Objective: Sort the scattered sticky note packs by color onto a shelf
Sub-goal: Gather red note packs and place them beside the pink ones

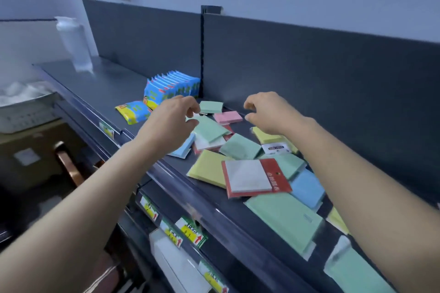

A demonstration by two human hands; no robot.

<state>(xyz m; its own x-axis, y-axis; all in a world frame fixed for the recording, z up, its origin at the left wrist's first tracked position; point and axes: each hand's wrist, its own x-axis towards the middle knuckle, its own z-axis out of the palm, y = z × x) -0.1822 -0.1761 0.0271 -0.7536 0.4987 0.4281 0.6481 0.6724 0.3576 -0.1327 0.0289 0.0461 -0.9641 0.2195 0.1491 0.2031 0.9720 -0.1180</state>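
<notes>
Several sticky note packs lie scattered on the dark grey shelf [107, 88]. Against the back panel rests a green pack [210, 106], with a pink pack [228, 117] beside it. Nearer lie another green pack [212, 129], a yellow pack [269, 137], a blue pack [182, 147], a larger yellow pack [209, 169], a red-backed white pack [252, 177], a blue pack [308, 188] and a big green pack [285, 219]. My left hand [173, 119] hovers with loosely curled fingers just left of the rear green pack, holding nothing. My right hand [269, 112] hovers above the yellow pack, also holding nothing.
A row of blue snack packets [173, 85] stands at the back left of the packs, with one packet lying flat [133, 112]. A white bottle [73, 43] stands at the shelf's far left. Price labels [190, 231] line the front rails. A vertical divider [202, 54] splits the back panel.
</notes>
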